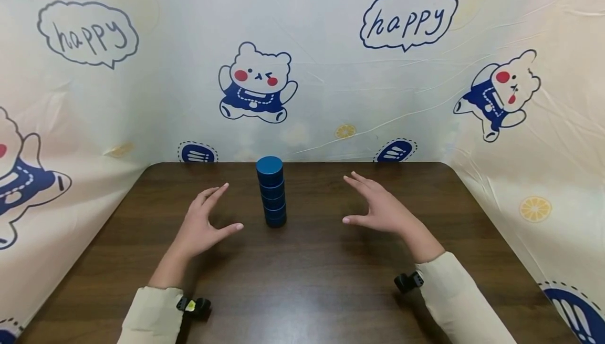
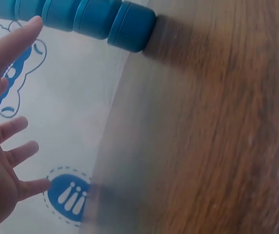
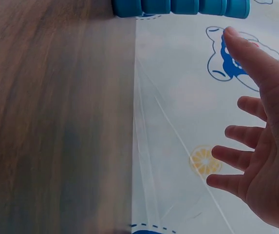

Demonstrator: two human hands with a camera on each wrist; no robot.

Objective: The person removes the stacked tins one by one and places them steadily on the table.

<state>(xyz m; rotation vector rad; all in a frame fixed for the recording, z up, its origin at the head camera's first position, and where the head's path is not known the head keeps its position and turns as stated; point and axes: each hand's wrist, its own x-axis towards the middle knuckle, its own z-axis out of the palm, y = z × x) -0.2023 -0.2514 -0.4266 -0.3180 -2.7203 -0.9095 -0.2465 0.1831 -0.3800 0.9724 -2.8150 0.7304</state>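
Observation:
A stack of several blue round pieces (image 1: 272, 194) stands upright on the brown wooden table, its flat top facing up. To its left is my left hand (image 1: 200, 226), thumb and fingers spread apart, with nothing held. My right hand (image 1: 380, 207) is raised on the other side, farther from the stack, also spread and holding nothing. In the left wrist view the stack (image 2: 95, 19) appears beyond the thumb, its base on the wood. The right wrist view shows the stack (image 3: 183, 6) along the top edge, cut off by the frame.
The wooden table (image 1: 293, 286) ends at a far edge just behind the stack. A pale curtain (image 1: 326, 97) printed with bears and the word happy hangs behind and at both sides. Each wrist carries a small black camera (image 1: 200, 308).

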